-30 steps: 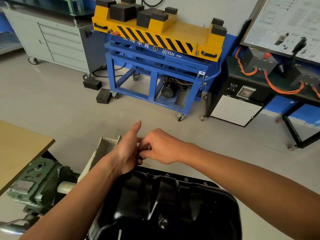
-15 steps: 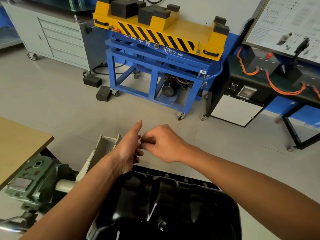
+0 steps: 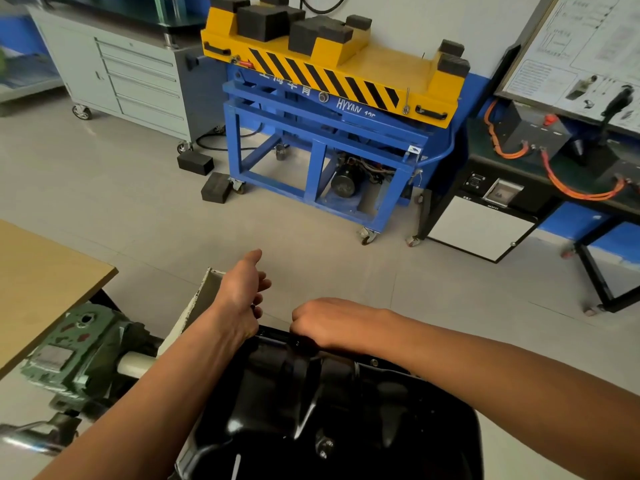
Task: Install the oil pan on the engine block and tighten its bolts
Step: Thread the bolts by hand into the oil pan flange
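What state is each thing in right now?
oil pan, sump side up.
left hand, thumb up, fingers loosely curled; contents hidden.
right hand, fingers curled down at the pan's far rim; grip hidden.
cabinet drawers, all shut.

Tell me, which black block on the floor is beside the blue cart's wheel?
The nearer block, lying right by the blue cart's front caster. The other block sits farther back, by the grey cabinet's wheel.

We log the left hand [image 3: 242,292] and right hand [image 3: 323,320] as bare. Left forearm [image 3: 156,393] and right forearm [image 3: 485,375] likewise bare; uncovered to the frame edge.
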